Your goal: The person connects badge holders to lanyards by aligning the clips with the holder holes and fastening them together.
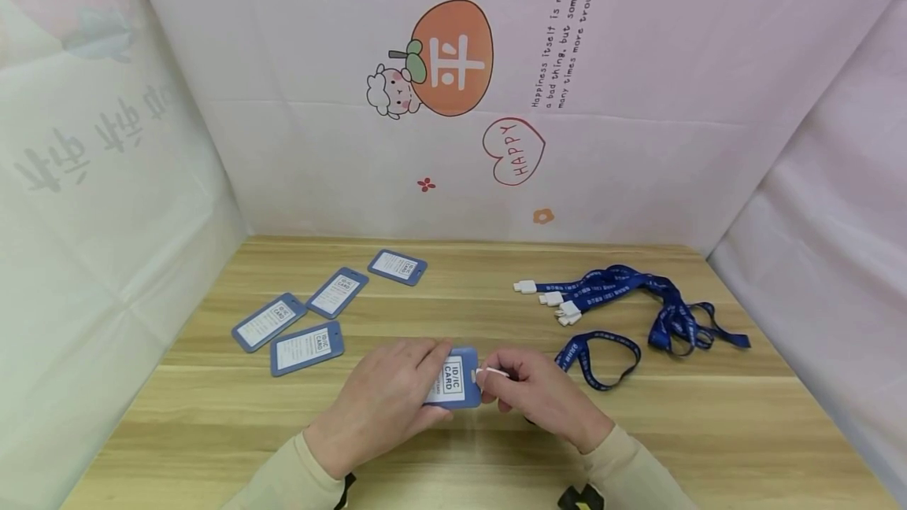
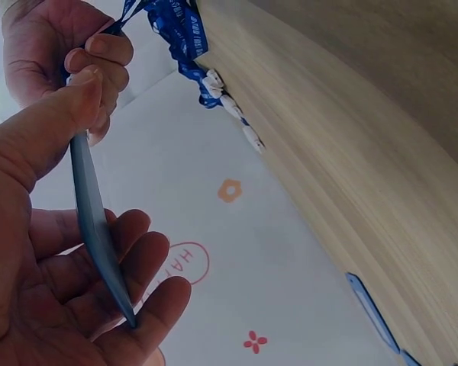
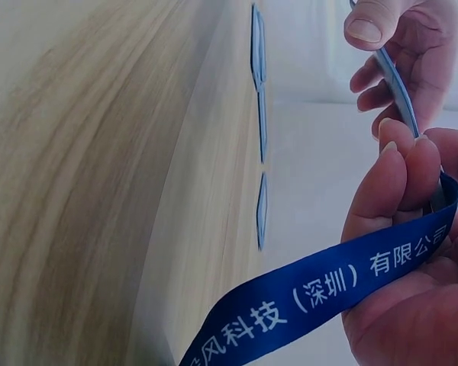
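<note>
My left hand (image 1: 390, 396) holds a blue ID card holder (image 1: 453, 388) above the wooden table, thumb on one face and fingers behind it, as the left wrist view shows. The holder's slotted end points right. There my right hand (image 1: 542, 392) pinches the white clip (image 1: 494, 372) of a blue lanyard (image 1: 568, 354), close against the slot. My fingertips partly cover the clip. In the right wrist view the lanyard strap (image 3: 313, 293), printed with white characters, runs across my right palm. Its loop lies on the table beyond that hand.
Several more blue card holders (image 1: 308, 349) lie on the left of the wooden table (image 1: 453, 297). A heap of blue lanyards (image 1: 623, 282) with white clips (image 1: 526, 287) lies at the back right. Printed fabric (image 1: 319, 156) stands behind the table, with fabric on both sides.
</note>
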Tool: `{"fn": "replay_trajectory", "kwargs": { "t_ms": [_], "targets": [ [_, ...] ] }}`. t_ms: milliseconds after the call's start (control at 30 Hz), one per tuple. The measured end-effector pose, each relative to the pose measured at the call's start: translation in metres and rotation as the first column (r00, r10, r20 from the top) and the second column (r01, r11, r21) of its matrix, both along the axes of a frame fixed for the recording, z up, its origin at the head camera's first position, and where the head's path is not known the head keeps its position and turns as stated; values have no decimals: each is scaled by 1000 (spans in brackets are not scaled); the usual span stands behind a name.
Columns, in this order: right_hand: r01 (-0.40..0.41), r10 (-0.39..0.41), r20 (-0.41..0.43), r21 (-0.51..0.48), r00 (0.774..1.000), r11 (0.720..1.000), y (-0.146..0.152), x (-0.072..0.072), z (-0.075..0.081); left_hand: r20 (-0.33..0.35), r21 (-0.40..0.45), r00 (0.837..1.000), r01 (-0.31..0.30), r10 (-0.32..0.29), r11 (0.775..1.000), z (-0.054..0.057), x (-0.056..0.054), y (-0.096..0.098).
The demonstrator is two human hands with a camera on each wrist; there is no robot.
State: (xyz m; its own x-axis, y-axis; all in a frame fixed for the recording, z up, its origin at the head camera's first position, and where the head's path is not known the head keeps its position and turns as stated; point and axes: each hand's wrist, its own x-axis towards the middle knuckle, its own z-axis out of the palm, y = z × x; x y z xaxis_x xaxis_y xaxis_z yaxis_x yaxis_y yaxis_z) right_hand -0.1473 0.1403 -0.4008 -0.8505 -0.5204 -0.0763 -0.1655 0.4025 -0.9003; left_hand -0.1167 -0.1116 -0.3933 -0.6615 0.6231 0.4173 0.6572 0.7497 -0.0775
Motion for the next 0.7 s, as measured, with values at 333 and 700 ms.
{"fn": "replay_trajectory", "kwargs": {
  "t_ms": [333, 700],
  "targets": [
    [2, -2, -15, -3, 1000, 1000, -2, 1, -2, -46, 19, 999, 14, -13, 1000, -1, 1, 1],
    [-18, 18, -19, -11, 1000, 1000, -1, 0, -1, -64, 20, 998, 24, -23, 1000, -1, 1, 0]
  ]
}}
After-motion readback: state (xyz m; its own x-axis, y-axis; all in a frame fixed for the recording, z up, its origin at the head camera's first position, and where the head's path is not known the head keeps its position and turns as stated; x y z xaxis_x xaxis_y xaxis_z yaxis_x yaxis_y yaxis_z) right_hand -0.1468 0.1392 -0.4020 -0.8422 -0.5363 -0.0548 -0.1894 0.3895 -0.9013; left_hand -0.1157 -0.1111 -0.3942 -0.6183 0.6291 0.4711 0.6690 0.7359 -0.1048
